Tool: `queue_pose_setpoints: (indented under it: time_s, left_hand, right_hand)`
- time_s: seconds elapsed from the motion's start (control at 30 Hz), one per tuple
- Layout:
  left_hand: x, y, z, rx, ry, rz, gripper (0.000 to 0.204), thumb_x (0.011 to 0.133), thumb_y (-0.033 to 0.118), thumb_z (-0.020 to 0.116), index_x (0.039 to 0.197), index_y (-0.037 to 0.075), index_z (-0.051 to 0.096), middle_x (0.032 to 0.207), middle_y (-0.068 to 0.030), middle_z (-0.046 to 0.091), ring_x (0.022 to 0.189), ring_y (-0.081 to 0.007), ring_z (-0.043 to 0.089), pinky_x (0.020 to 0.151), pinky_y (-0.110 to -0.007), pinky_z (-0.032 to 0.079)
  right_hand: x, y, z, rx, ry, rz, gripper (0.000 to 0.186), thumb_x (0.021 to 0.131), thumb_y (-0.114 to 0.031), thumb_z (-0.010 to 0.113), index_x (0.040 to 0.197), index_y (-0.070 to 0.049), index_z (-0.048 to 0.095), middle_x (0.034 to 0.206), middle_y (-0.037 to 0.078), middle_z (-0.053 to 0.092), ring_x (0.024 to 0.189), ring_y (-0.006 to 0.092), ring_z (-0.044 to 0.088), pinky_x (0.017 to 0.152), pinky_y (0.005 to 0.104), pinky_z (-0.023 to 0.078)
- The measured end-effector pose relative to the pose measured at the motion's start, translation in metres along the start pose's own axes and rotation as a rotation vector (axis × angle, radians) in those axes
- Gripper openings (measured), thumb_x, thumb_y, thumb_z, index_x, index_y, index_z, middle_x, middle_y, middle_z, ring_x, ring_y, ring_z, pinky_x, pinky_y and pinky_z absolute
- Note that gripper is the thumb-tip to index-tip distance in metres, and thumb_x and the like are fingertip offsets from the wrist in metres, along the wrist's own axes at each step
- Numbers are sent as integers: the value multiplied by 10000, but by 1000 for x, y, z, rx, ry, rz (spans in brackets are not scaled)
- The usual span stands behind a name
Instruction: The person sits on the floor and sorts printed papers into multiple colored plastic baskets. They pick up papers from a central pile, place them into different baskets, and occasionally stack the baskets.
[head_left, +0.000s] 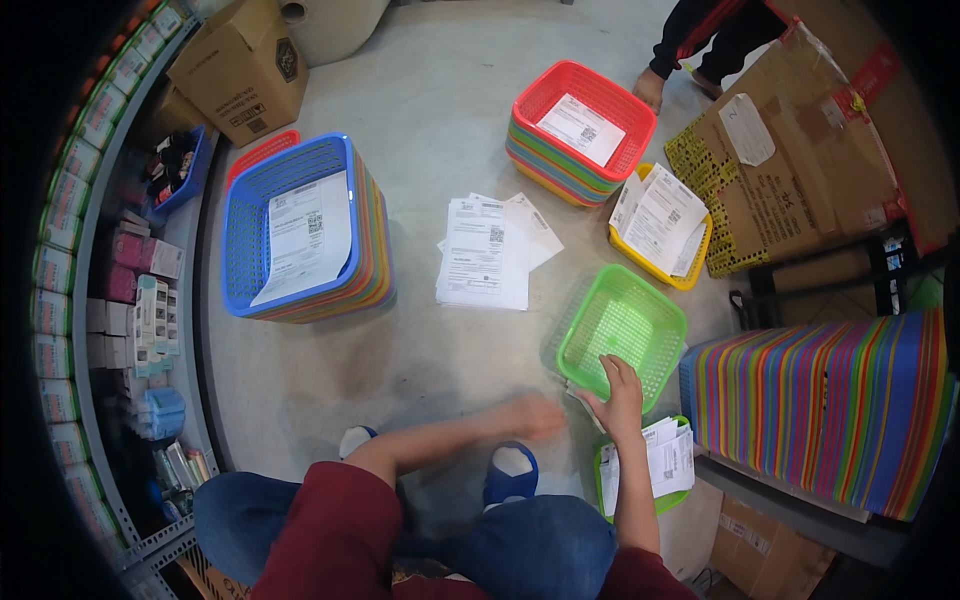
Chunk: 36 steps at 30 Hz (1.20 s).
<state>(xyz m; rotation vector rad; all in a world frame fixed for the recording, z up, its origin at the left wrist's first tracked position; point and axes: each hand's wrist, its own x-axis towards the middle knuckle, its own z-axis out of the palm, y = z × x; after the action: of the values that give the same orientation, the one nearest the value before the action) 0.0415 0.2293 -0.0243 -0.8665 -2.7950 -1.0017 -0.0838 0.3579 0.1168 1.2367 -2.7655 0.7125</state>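
Observation:
My right hand (621,386) grips the near rim of an empty green basket (622,322) that stands on the floor in front of me. A sheet of paper (581,398) shows just under that hand, and I cannot tell whether the fingers hold it too. My left hand (531,416) is motion-blurred, low over the bare floor to the left of the green basket. Its fingers are too blurred to read. A pile of printed sheets (486,252) lies on the floor beyond both hands.
A blue-topped basket stack (250,240) and a red-topped stack (545,95) each hold a sheet. A yellow basket (690,275) and a green basket (604,478) hold papers. Striped baskets (820,395) lie right, boxes (800,180) behind. Shelves (120,300) stand left. Another person's hand (650,88) is at the top.

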Motion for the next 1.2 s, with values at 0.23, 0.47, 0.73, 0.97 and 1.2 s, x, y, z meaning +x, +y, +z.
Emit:
queue_pose_setpoints:
  time_s: [0.23, 0.47, 0.73, 0.97, 1.2]
  left_hand:
    - [-51, -135, -151, -94, 666, -531, 329, 722, -1, 606, 1050, 11, 605, 1035, -184, 621, 980, -359, 597, 860, -405, 487]
    - [-89, -162, -190, -132, 297, -584, 574, 638, 59, 729, 1185, 34, 559, 1154, -181, 618, 1072, -347, 595, 934, -379, 479]
    - [-84, -179, -197, -190, 151, -545, 478, 607, 61, 784, 1065, 24, 653, 1105, -182, 653, 1051, -332, 620, 915, -373, 495]
    - [-83, -192, -203, -202, 79, -512, 275, 691, 39, 735, 964, 33, 703, 1068, -184, 670, 1037, -334, 631, 878, -376, 505]
    - [-55, -161, -205, -128, 326, -703, 266, 817, 32, 626, 1083, 27, 609, 983, -171, 667, 942, -339, 644, 801, -394, 520]
  right_hand:
    - [63, -35, 97, 949, -302, 426, 264, 873, -32, 591, 1133, 11, 616, 1046, 135, 619, 975, 197, 622, 824, 288, 499]
    - [85, -37, 215, 471, -66, 501, 449, 727, 32, 531, 1174, 48, 576, 1170, 209, 521, 1065, 302, 537, 926, 360, 438]
    - [89, -34, 219, 831, -30, 756, 442, 743, 1, 602, 1181, 58, 602, 1007, 126, 636, 901, 185, 579, 842, 295, 456]
    - [87, -45, 199, 738, 0, 568, 419, 782, -44, 624, 1194, 27, 604, 1182, 110, 603, 1002, 205, 575, 894, 302, 452]
    - [71, -57, 84, 937, 31, 379, 407, 783, -70, 657, 1184, -26, 606, 1175, 183, 604, 1098, 308, 580, 983, 391, 415]
